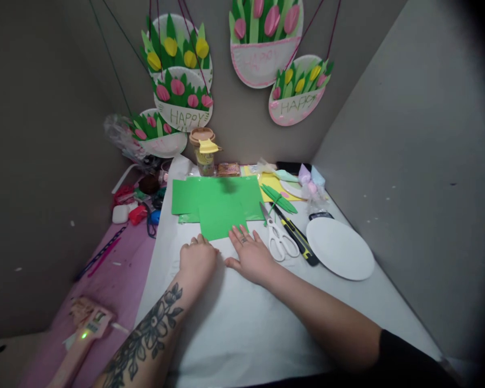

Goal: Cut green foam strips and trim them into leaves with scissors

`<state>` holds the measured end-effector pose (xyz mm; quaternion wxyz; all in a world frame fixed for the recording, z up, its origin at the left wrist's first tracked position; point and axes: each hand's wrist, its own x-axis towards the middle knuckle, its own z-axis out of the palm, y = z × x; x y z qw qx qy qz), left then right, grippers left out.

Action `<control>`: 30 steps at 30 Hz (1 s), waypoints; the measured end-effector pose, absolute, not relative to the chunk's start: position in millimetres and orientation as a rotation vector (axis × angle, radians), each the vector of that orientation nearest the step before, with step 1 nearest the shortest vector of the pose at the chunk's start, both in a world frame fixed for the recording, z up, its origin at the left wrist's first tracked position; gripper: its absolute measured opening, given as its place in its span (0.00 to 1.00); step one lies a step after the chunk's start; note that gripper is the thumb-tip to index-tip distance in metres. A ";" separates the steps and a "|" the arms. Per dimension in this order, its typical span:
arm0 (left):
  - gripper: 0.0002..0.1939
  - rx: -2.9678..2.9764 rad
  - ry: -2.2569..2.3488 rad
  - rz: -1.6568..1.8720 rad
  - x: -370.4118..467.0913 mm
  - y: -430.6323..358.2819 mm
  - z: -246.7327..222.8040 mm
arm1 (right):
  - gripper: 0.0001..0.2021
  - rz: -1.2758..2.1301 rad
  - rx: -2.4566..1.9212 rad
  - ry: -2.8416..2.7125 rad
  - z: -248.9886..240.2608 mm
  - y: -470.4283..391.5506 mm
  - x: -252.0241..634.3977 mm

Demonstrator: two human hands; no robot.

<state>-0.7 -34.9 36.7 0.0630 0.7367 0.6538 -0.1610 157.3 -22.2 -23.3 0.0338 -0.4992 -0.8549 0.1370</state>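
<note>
I am pressing my right hand [251,254] flat, fingers spread, on the near edge of the green paper [218,207] lying in the middle of the bench [242,323]. My left hand [197,257] is resting beside it, curled loosely and gripping nothing, touching the sheet's near corner. White scissors [281,237] are lying just right of my right hand, a paper plate [340,248] beyond them.

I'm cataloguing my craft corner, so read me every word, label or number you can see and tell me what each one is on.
"HAPPY" on the paper plate basket with pink tulips.
"HAPP", the rest hidden, on the small plate basket on the right.
Faint pink lettering, probably "HAPPY", on the big pink-rimmed plate basket.
Too blurred to read: the jar, the glue gun.
</note>
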 end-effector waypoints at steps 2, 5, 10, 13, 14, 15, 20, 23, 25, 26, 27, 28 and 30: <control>0.21 2.213 1.981 -0.477 -2.5 -34.3 36.5 | 0.38 0.403 -1.590 -2.607 -22.6 -20.8 160.3; 0.20 2.214 1.975 -0.451 -4.3 -34.7 35.4 | 0.38 0.346 -1.681 -2.581 -20.6 -18.5 166.3; 0.20 2.187 1.985 -0.438 -6.8 -34.0 37.2 | 0.37 0.221 -1.830 -2.553 -16.1 -17.0 175.9; 0.20 2.157 2.016 -0.401 -8.7 -31.8 37.9 | 0.37 0.171 -1.903 -2.536 -15.5 -17.6 178.3; 0.20 2.150 2.030 -0.375 -9.8 -30.9 37.3 | 0.37 0.164 -1.919 -2.531 -15.6 -17.7 178.9; 0.20 2.148 2.046 -0.345 -11.2 -30.1 36.1 | 0.36 0.157 -1.924 -2.527 -15.4 -17.6 179.9; 0.18 2.297 2.121 -0.110 -21.2 -24.8 23.9 | 0.27 0.062 -1.850 -2.430 -3.7 -8.7 202.6; 0.14 2.399 2.125 0.009 -23.9 -21.6 16.6 | 0.20 -0.068 -1.950 -2.216 9.0 3.5 231.7; 0.13 2.441 2.085 0.028 -22.3 -20.3 13.2 | 0.17 -0.139 -2.071 -2.113 13.8 11.0 250.4; 0.12 2.460 2.054 0.032 -20.7 -20.0 11.7 | 0.16 -0.154 -2.127 -2.094 14.4 13.8 257.8; 0.12 2.476 2.021 0.038 -18.9 -19.8 10.4 | 0.15 -0.156 -2.178 -2.088 13.9 15.8 263.4; 0.13 2.490 1.987 0.042 -17.1 -19.6 9.2 | 0.15 -0.143 -2.218 -2.098 12.6 17.0 267.3; 0.13 2.511 1.931 0.034 -14.6 -19.2 6.9 | 0.14 -0.099 -2.264 -2.124 9.1 17.8 270.4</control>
